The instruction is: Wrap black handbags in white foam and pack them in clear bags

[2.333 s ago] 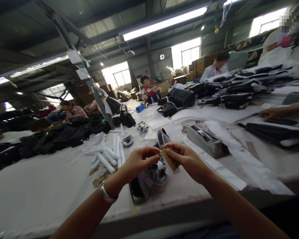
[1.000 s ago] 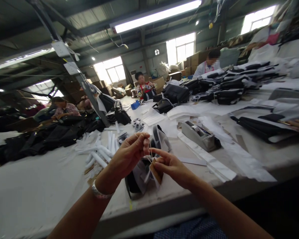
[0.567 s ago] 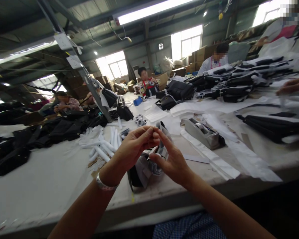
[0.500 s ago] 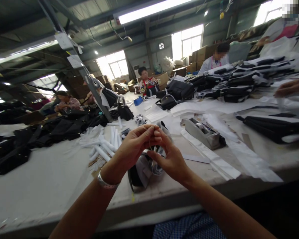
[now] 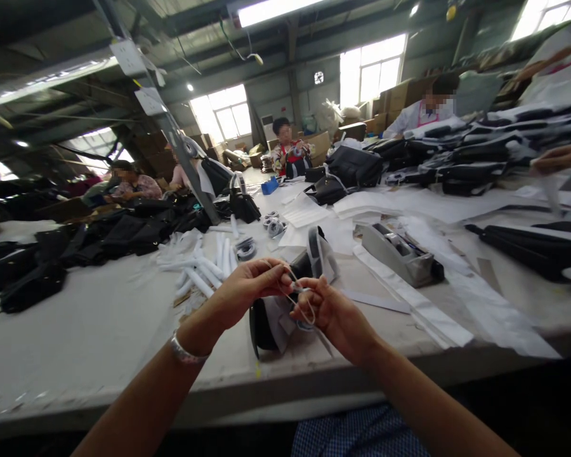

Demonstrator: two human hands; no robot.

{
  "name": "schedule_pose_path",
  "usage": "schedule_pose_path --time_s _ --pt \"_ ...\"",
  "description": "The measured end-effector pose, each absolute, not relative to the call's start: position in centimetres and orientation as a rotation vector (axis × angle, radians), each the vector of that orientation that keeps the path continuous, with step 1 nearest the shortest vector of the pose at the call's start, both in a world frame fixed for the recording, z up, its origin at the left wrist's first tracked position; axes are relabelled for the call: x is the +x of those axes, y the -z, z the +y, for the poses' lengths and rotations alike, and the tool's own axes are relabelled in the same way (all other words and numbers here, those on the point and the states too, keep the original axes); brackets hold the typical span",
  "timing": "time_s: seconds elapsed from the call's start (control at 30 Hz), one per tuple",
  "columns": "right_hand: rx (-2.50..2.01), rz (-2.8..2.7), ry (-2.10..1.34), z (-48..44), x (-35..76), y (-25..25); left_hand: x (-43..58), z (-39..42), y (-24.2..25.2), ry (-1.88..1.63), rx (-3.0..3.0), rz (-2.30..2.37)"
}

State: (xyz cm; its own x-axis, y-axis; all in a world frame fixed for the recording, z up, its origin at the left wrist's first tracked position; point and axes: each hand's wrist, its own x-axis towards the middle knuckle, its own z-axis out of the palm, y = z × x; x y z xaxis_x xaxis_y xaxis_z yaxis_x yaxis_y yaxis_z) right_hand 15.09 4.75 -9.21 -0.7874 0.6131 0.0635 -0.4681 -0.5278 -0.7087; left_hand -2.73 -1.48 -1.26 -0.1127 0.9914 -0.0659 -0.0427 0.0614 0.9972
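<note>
A thin pale string (image 5: 313, 313) runs between my hands and hangs in a small loop. My left hand (image 5: 253, 284) pinches one part of it between thumb and fingertips. The fingers of my right hand (image 5: 339, 312) are closed on another part, with a flat pale end dangling below. Under both hands, on the table, stands a black handbag (image 5: 263, 331) with greyish-white wrapping on its side and handle (image 5: 315, 247). My hands hide much of the bag, and what lies right at the fingertips is too small to make out.
A grey tape dispenser (image 5: 397, 257) and white paper strips (image 5: 412, 298) lie right of the bag. White rolled tubes (image 5: 204, 270) are at left, before heaped black bags (image 5: 105, 238). A metal post (image 5: 185, 158) rises behind. A co-worker's hand (image 5: 564, 158) is at far right.
My hands have moved slightly down and a little apart, so the string loop between them now shows. More of the bag's handle is visible. The view has shifted slightly.
</note>
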Motion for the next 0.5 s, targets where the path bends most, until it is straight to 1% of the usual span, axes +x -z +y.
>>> schedule_pose_path --time_s 0.1,0.23,0.37,0.5 --pt "-0.216 -1.089 -2.353 4.1 14.4 9.2 -2.4 -1.7 1.3 -1.275 1.069 1.238" --pt "-0.21 -1.306 -2.202 3.1 13.7 9.7 -2.3 -1.7 1.2 -1.314 1.051 1.19" --pt "-0.373 -1.182 -2.061 2.7 13.7 10.5 -2.9 -1.8 1.5 -1.32 1.065 1.207" --pt "-0.482 -1.185 -2.014 2.8 14.3 11.2 -3.6 -2.3 1.8 -1.222 1.15 1.259"
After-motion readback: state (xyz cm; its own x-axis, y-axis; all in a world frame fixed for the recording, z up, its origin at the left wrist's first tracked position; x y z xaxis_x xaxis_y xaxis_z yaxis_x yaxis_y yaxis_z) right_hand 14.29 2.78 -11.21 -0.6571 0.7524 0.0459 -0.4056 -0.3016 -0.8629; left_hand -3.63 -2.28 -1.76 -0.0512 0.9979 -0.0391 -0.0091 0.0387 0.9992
